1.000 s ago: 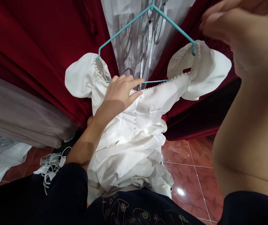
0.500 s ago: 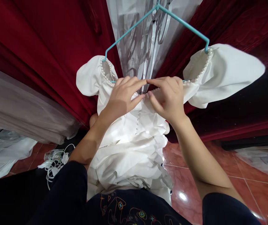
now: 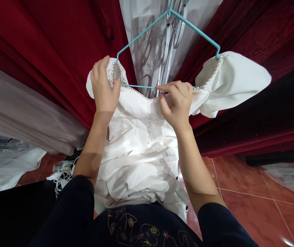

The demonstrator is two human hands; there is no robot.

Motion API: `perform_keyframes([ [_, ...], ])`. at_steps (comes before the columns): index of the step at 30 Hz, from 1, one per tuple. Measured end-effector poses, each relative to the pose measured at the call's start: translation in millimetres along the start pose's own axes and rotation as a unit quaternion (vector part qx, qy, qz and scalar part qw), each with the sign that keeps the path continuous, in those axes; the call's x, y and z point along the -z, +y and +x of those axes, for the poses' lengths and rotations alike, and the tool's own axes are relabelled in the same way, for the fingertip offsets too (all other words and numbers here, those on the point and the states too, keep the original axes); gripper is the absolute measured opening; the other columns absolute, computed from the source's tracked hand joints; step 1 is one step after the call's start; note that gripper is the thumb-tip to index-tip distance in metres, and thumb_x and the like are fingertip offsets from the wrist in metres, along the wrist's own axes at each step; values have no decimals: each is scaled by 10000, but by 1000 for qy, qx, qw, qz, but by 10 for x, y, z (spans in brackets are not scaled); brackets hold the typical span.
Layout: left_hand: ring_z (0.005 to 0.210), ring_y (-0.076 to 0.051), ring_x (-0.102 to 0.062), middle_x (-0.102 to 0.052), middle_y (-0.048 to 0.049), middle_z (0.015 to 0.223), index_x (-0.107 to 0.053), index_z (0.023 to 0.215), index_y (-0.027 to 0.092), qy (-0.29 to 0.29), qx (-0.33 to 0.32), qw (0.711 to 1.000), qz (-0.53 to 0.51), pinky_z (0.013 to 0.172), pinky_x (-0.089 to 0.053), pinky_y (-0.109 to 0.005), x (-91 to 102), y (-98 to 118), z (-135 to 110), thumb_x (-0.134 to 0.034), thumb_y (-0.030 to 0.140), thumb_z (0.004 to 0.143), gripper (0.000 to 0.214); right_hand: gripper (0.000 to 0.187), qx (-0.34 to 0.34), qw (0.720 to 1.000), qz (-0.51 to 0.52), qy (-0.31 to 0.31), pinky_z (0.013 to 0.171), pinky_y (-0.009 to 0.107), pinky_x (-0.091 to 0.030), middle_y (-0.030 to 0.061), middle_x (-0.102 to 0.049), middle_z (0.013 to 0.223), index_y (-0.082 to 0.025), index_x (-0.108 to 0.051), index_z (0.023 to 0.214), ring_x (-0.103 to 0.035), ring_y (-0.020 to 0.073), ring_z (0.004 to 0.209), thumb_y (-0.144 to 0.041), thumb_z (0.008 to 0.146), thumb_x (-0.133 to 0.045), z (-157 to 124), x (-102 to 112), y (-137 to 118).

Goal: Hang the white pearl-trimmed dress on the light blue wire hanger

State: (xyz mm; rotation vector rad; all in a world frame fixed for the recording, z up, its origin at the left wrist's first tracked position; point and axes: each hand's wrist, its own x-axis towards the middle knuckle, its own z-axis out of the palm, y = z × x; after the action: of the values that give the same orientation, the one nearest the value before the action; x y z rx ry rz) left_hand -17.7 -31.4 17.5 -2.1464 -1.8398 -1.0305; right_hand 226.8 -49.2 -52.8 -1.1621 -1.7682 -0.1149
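Head camera looks down first on the bunched skirt of the white dress (image 3: 141,144), which falls below the teal hanger (image 3: 139,86) toward the person's dark clothing. The dress hangs from this hanger by its two shoulders. A row of small buttons (image 3: 149,132) runs down its middle.

Higher, the right hand (image 3: 176,103) pinches the neckline just under the middle of the hanger's bottom bar, thumb and fingers closed on the cloth. The left hand (image 3: 104,89) is wrapped around the puff sleeve at the hanger's left corner. The other puff sleeve (image 3: 234,82) stands free at the right corner.

The cloth looks light, soft and smooth, so I judge it will slide easily off thin wire. The pearl trim (image 3: 210,77) seems fragile; it is better to grip the seam beside it, not the beads.

Behind the hanger is a red curtain (image 3: 46,44).
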Motion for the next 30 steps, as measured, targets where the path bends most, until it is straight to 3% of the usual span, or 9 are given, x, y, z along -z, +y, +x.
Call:
perform_keyframes([
  [4,1276,-216,-616,-739,15,1286,-641,1423,288,14,15,999,-34,1041,-470,-372,18,-82,107,-517,371,1091,364,328,3,1000,-19,-10,1116,608,-428,108,-726,1140,-305,-731,1163,-679,315,1100,-304,1039,-427,11,100,60],
  [7,949,-120,-640,-756,55,1036,-759,1219,218,34,17,998,-52,883,-469,-297,110,-144,162,-534,185,1023,300,329,14,999,-15,-25,1119,618,-423,112,-719,1164,-316,-730,1190,-677,326,1115,-293,1031,-442,22,173,103],
  [9,857,-84,-600,-724,55,938,-784,1099,172,60,21,996,-58,830,-456,-268,175,-183,195,-554,92,959,281,322,24,999,-14,-30,1107,615,-431,116,-714,1164,-309,-724,1199,-674,329,1116,-291,1028,-452,36,194,112],
  [13,824,-81,-536,-670,44,904,-724,982,147,94,51,993,-54,807,-438,-282,282,-229,222,-558,14,926,220,308,40,999,-14,-32,1071,591,-458,109,-708,1134,-293,-709,1192,-672,316,1092,-305,1031,-446,76,194,101],
  [17,802,-85,-531,-635,43,867,-673,934,170,74,55,994,-60,767,-477,-289,350,-213,180,-619,53,903,133,276,39,998,-21,-44,1064,580,-461,102,-689,1080,-290,-705,1173,-655,320,1077,-314,996,-494,134,239,122],
  [22,858,-62,-589,-713,96,913,-744,1007,207,64,35,993,-90,791,-517,-251,344,-201,124,-598,82,898,221,264,30,996,-39,-77,1067,572,-463,99,-644,1047,-288,-690,1178,-631,318,1064,-260,953,-554,234,348,123],
  [26,723,-40,-531,-639,83,776,-769,936,176,98,59,986,-121,666,-436,-230,341,-230,147,-577,95,875,217,311,22,992,-54,-113,1038,595,-462,106,-632,1054,-286,-667,1222,-618,331,1053,-229,929,-583,294,374,70],
  [30,770,-59,-583,-674,66,821,-772,922,144,98,76,984,-129,702,-451,-230,362,-251,198,-551,80,851,241,295,29,991,-69,-111,1008,623,-471,130,-650,1026,-245,-678,1199,-575,366,1085,-272,909,-630,324,310,128],
])
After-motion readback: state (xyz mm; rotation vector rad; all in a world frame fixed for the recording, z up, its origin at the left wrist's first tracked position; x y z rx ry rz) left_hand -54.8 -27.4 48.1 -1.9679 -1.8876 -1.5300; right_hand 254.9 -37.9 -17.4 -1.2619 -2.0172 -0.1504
